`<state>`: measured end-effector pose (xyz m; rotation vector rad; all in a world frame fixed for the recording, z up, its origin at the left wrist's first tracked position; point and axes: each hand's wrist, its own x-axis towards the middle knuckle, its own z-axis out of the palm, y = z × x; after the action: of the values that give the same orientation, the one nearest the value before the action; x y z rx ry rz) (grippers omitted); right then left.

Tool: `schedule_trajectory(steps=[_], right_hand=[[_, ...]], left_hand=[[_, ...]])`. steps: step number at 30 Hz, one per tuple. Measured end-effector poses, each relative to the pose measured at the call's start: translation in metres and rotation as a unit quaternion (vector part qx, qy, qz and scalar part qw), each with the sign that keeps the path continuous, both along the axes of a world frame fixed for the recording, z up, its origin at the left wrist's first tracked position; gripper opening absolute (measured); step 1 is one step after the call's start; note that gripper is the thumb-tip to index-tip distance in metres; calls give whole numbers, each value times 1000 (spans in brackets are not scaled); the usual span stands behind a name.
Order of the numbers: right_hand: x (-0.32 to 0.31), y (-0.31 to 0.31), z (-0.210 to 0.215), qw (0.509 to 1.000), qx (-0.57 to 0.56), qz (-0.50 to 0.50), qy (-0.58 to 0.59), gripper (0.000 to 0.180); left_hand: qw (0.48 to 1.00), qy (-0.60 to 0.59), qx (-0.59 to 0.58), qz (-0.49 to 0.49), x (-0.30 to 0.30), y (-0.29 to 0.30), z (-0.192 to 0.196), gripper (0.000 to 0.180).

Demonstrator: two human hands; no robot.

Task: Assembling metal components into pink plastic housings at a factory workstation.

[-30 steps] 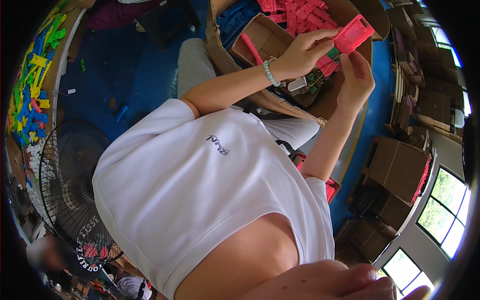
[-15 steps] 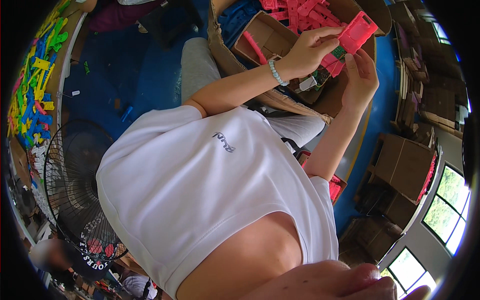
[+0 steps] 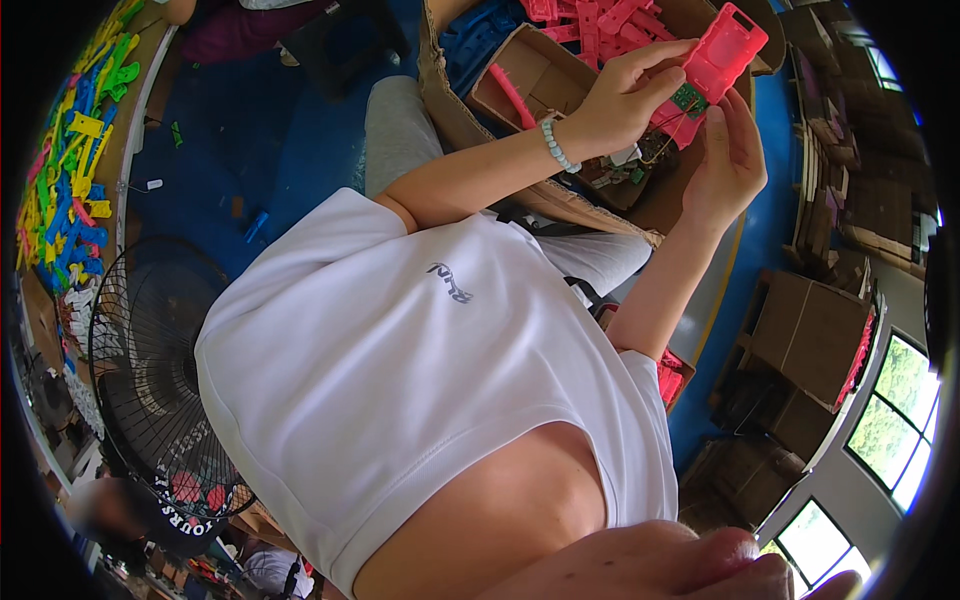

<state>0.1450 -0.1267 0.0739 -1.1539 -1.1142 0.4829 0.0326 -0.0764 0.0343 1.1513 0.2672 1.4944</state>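
Fabric of a white T-shirt (image 3: 430,370) fills the nearest part of the view. Past it, the left hand (image 3: 615,100), with a beaded bracelet (image 3: 558,145) at its wrist, pinches the left edge of a pink plastic shell (image 3: 728,52) between thumb and fingers. The right hand (image 3: 728,165) has its thumb and fingers closed on the shell's lower end, so the piece hangs between both hands above the carton. Just below the shell, a green circuit board (image 3: 688,100) shows against a second pink part (image 3: 685,130); whether the two pink pieces are joined cannot be told.

The step in hand looks like handling the casing while it lies open with its board bared. The next move, I judge, calls for a steady two-handed grip and care not to tug the board or the thin wires beside it.

Against the frame of a second ago, the shell sits higher and farther right, and looks turned longer-side-on; the board shows more plainly, and the left hand now covers most of the white component down in the box.

Farther off, the large cardboard carton (image 3: 433,80) holds a smaller carton, pink plastic pieces (image 3: 590,35), blue plastic pieces (image 3: 475,40) and loose electronic parts (image 3: 622,185). Beyond lie the blue floor (image 3: 290,120) and, to the right, stacked boxes (image 3: 810,320).
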Motion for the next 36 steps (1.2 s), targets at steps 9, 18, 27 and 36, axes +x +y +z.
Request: schedule_trajectory(steps=[9,18,27,36], right_hand=[[-5,-8,3,995,12,-40,-95,15],[-5,-2,-5,998,-6,-42,-51,12],[-13,3,-19,999,8,-28,41,13],[-10,0,-25,999,25,-22,-5,11]], left_hand=[[998,-17,53,40,1,-5,3,43],[992,15,114,52,-2,2,-7,45],[991,48,114,59,-13,-1,-1,46],[998,3,65,25,-7,-4,1,46]])
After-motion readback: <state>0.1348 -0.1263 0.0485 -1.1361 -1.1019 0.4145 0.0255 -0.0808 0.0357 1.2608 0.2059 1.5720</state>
